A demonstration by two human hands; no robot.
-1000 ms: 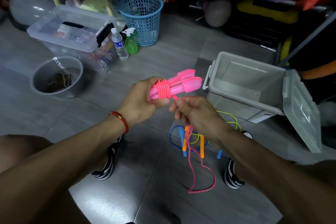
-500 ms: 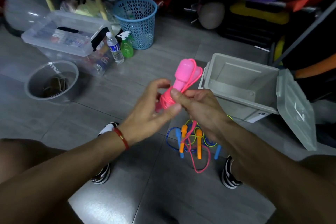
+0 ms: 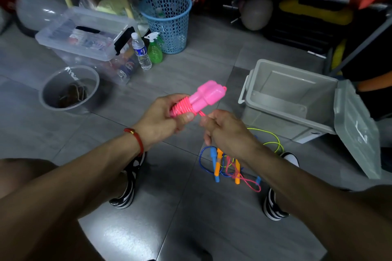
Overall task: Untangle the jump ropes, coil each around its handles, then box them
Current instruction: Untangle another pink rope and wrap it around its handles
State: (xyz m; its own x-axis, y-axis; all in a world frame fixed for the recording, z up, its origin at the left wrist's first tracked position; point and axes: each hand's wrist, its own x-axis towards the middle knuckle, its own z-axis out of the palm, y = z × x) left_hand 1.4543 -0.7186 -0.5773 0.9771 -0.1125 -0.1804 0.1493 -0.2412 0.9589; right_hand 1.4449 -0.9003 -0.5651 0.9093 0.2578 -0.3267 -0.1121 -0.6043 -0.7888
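forearms fill the lower half of the view and cover much of the grey tiled floor, so only the toes of two black-and-white striped shoes show. the left hand grips the pair of pink plastic jump-rope handles at their lower end, fingers curled round the tight coils of pink cord that hide most of that end; the handles' fat tops point up and to the right. the right hand sits just beside it with its fingers closed together on the free run of the pink cord, though the pinch itself lies behind the knuckles and is hard to make out. below the right wrist, partly hidden by that arm, a tangle of blue, yellow-green and pink cords with blue and orange handles lies on the floor between the shoes. an open grey plastic storage box stands to the right, its lid hanging off the far side. further back are a round clear plastic tub, a clear lidded bin, a water bottle, a green spray bottle and a blue mesh basket; the shelf clutter above is cut off by the frame.
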